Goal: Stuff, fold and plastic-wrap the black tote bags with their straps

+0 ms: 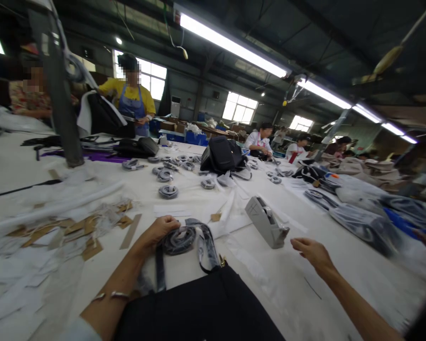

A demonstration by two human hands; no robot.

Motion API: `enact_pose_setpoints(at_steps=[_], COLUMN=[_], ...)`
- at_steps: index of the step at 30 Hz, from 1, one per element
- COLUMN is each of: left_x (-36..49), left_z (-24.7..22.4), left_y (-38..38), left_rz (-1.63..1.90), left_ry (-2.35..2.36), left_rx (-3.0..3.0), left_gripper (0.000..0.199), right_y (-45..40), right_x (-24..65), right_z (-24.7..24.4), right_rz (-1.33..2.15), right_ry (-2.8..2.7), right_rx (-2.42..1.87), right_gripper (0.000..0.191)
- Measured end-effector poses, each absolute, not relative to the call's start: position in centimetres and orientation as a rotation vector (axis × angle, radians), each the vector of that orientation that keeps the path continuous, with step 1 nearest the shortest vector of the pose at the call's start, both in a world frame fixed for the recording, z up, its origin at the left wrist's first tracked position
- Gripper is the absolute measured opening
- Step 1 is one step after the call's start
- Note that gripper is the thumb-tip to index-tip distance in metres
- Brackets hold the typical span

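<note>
My left hand (pixel 163 229) is closed on the edge of a coiled, plastic-wrapped bag strap (pixel 181 240), just behind a black bag (pixel 199 308) lying nearest me. The bag's handle (pixel 209 244), wrapped in clear film, stands up beside the coil, with gold-coloured hardware (pixel 222 260) at its base. To the right, my right hand (pixel 312 253) has its thumb and fingers pinched together near the cutting end of a grey tape dispenser (pixel 268 222), apart from it. Whatever lies between those fingertips is too small to make out.
Brown and white tags (pixel 88 225) are heaped at left. Several coiled straps (pixel 168 191) and a black backpack (pixel 220 156) stand farther back. A grey post (pixel 62 94) rises at left. Plastic-wrapped bags (pixel 362 225) lie at right. Co-workers (pixel 135 97) stand around the table.
</note>
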State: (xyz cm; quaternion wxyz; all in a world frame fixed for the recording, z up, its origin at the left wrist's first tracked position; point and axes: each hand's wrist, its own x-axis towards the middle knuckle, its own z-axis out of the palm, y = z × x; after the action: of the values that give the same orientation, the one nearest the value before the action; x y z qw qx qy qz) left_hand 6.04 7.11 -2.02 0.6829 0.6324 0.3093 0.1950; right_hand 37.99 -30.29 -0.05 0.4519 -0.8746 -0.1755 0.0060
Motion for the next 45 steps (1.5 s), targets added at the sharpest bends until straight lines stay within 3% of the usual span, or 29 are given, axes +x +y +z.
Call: enact_pose_setpoints(at_steps=[4, 8, 13, 18, 29, 32, 35, 38, 40, 45], left_x=[6.2, 6.3, 6.4, 6.5, 6.7, 6.6, 6.4, 6.4, 6.5, 6.1], left_z=[-2.2, -2.5, -2.8, -3.2, -3.9, -3.7, -3.4, -3.3, -3.3, -3.1], left_y=[7.1, 7.1, 7.2, 7.3, 7.6, 7.6, 7.4, 7.2, 7.3, 8.1], left_rz=[0.475, 0.501, 0.534, 0.539, 0.561, 0.566, 0.552, 0.551, 0.553, 0.621], left_ry=[0.680, 0.693, 0.681, 0.674, 0.671, 0.664, 0.649, 0.640, 0.649, 0.785], left_rx=[1.434, 1.437, 1.466, 1.465, 1.458, 1.454, 1.458, 1.486, 1.523, 1.665], left_gripper=[0.029, 0.026, 0.023, 0.023, 0.020, 0.020, 0.020, 0.020, 0.019, 0.021], right_y=[-24.2, -15.0, -6.8, -4.4, -3.6, -4.2, -5.1, -5.5, -5.0, -1.8], right_x=[31.9, 23.7, 17.8, 16.9, 16.4, 16.7, 17.5, 18.0, 18.2, 19.1], right_z=[2.4, 4.3, 2.2, -0.8, -2.2, -2.0, -1.3, -0.6, -0.4, -0.1], right_rz=[0.176, 0.495, 0.726, 0.742, 0.782, 0.547, -0.021, -0.384, -0.448, -0.211], right_ry=[-0.563, -0.774, -0.818, -0.732, -0.673, -0.885, -1.269, -1.686, -1.922, -1.948], right_rx=[-1.839, -1.556, -1.421, -1.513, -1.631, -1.867, -2.113, -2.069, -2.049, -2.302], right_gripper=[0.044, 0.039, 0.043, 0.039, 0.033, 0.028, 0.018, 0.034, 0.046, 0.052])
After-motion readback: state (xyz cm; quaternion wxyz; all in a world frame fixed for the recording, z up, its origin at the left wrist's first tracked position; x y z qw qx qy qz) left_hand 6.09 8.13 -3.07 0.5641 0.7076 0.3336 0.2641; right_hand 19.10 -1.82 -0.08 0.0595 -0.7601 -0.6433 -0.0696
